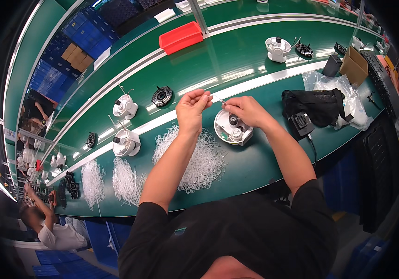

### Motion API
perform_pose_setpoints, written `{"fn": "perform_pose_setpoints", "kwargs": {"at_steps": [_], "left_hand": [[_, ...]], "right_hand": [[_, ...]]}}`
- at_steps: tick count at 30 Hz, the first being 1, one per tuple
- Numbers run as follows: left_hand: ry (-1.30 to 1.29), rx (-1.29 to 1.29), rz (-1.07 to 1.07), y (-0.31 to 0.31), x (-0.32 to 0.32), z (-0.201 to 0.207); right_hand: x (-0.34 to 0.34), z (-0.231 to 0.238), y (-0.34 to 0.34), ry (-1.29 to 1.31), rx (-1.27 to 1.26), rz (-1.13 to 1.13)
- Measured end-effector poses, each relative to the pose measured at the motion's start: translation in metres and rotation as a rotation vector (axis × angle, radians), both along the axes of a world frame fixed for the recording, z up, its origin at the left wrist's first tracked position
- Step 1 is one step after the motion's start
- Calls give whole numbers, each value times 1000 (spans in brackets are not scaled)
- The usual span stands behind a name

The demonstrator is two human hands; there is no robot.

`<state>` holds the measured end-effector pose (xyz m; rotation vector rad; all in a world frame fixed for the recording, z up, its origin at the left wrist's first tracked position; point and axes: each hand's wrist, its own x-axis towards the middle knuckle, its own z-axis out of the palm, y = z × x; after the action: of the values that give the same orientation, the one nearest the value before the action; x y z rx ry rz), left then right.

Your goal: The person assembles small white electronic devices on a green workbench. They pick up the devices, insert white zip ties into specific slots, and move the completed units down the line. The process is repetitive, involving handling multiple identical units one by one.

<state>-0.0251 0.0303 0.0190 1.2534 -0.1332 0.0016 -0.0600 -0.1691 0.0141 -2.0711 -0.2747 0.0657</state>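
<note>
Just above an open white camera housing [234, 132], my two hands are close together. A thin white strand [217, 98] runs between them. The fingers of my left hand [192, 110] are pinched at one end of it. My right hand [247, 110] pinches the other end, over the housing's upper edge. A black lens part and a bit of green board show inside the housing. Under my left forearm spreads a large pile of looped white strands [199, 165], partly hidden by the arm.
Further left lie a pile of straight white strands [126, 181] and another white pile [92, 183]. White housings [126, 142] and a black ring part [162, 96] sit beyond. A red tray [181, 37] stands far back. Right are a black mesh bag [312, 106], plastic bags and a cardboard box [354, 65].
</note>
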Motion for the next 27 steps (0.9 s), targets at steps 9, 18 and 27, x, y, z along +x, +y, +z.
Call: {"fn": "perform_pose_setpoints", "kwargs": {"at_steps": [9, 18, 27], "left_hand": [[-140, -12, 35, -15, 6, -14], [-154, 68, 32, -15, -2, -25], [-509, 532, 139, -18, -19, -21]], "right_hand": [[0, -1, -1, 25, 34, -12], [1, -9, -1, 14, 126, -39], [0, -2, -2, 40, 133, -42]]}}
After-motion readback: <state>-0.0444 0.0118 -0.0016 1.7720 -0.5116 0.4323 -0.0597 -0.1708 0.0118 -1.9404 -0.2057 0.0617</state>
